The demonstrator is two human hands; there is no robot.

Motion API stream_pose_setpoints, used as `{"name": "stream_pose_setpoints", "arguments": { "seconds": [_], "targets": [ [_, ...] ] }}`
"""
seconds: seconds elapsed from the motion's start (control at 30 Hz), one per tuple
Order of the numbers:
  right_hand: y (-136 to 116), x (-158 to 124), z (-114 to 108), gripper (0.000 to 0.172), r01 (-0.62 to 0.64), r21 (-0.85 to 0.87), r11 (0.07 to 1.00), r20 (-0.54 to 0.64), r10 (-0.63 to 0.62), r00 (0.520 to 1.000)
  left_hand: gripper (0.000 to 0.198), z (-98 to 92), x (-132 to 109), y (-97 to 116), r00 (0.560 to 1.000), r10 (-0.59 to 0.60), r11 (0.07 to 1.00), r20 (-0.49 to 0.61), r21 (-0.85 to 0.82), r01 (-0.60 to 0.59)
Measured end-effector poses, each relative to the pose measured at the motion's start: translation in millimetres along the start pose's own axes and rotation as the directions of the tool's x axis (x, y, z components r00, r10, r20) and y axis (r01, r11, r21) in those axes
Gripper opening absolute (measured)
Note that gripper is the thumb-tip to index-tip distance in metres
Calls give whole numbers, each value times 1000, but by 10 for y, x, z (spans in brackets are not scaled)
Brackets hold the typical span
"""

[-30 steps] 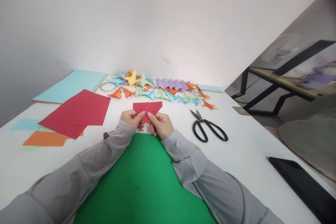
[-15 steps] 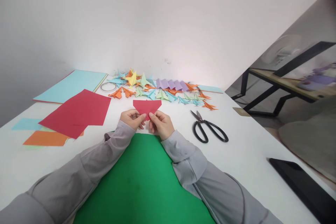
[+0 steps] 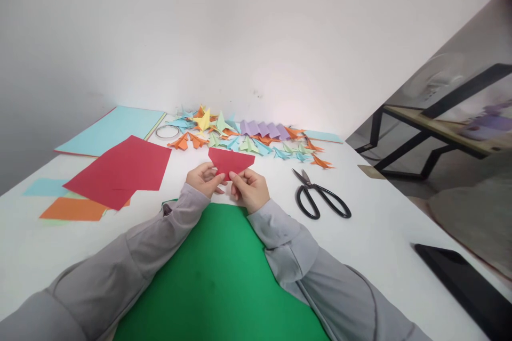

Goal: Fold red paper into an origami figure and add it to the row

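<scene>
A small folded piece of red paper, wide at the top and narrowing downward, is held up above the table. My left hand pinches its lower left part between thumb and fingers. On the other side, my right hand grips the lower right part, its thumb on the front face. Both thumbs sit close together near the paper's bottom point. Behind the paper lie several folded paper shapes in orange, green, blue and yellow, among them a yellow one and a purple pleated strip.
Black-handled scissors lie on the right, blades pointing away. On the left are a large red sheet, orange paper and a light blue stack. A wire ring rests behind. A black tablet-like device sits at the right edge.
The folded red paper has shifted slightly right and tilted, its right side lower. Both hands stay pinched on it. The whole view has moved a little.
</scene>
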State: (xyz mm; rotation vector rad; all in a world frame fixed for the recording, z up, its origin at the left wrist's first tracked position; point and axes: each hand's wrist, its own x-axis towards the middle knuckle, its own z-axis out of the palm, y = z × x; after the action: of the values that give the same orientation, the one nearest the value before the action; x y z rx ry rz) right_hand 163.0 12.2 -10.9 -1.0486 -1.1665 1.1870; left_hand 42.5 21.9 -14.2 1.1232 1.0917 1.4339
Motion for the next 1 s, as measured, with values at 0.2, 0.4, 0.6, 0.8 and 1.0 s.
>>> {"name": "stream_pose_setpoints", "arguments": {
  "seconds": [0.2,0.4,0.6,0.8,1.0],
  "targets": [
    [-12,2,5,37,-21,20,1000,-54,22,998,63,-61,-51,-15,839,543,737,35,458,-496],
    [-16,-13,-6,38,-47,51,998,-19,48,999,74,-86,-74,11,689,724,505,46,645,-574],
    [-11,-14,-23,39,-43,59,997,74,39,997,17,-127,-29,-3,559,791,276,249,669,-690],
    [-7,-9,-37,46,-57,90,994,123,45,991,10,-125,34,-21,784,620,693,30,449,-564],
    [-26,-36,-10,40,-65,-72,995,199,78,977,17,-67,95,68,965,74,993,-251,-67,-93]
  ]
}}
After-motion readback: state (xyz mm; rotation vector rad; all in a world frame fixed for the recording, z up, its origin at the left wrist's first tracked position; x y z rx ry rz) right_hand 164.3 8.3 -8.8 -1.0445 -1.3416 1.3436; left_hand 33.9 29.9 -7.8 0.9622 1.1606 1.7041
